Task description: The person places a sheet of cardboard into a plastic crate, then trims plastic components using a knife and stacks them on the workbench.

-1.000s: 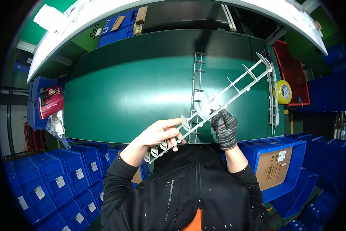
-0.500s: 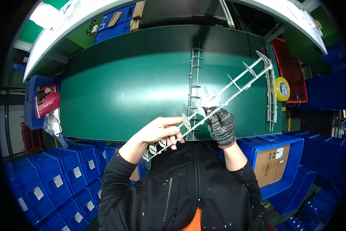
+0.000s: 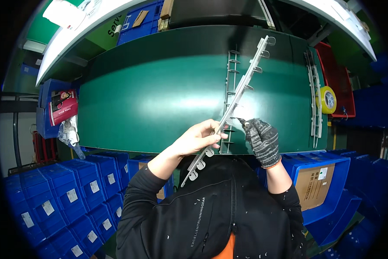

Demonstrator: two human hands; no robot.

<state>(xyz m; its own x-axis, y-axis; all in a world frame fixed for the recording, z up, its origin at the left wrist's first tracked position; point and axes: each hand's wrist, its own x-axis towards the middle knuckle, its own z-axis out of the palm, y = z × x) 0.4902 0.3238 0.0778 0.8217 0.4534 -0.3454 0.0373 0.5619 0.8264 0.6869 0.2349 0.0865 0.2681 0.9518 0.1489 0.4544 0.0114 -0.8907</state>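
My bare left hand point(image 3: 205, 136) is closed round a long pale grey plastic frame point(image 3: 246, 80) with rounded tabs along its side. The frame slants from near my chest up to the far right, edge-on and raised above the green table point(image 3: 138, 99). Just right of its middle, my right hand point(image 3: 262, 140) wears a grey knitted glove with its fingers drawn together. A thin dark tip shows at the fingers, but what they hold is too small to name. Under the raised piece, a second ladder-like frame point(image 3: 227, 103) lies on the table.
More ladder-like frames point(image 3: 315, 103) lie at the table's right edge, beside a yellow tape roll point(image 3: 327, 100) and a red bin point(image 3: 338, 82). A red packet point(image 3: 63, 108) sits at the left in a blue crate. Blue crates point(image 3: 69, 172) are stacked near my left; another point(image 3: 338, 185) holds cardboard.
My left hand has turned the frame edge-on and steeper, its far end swinging left. My right hand has come off the frame and moved slightly right. The whole view has shifted a little.
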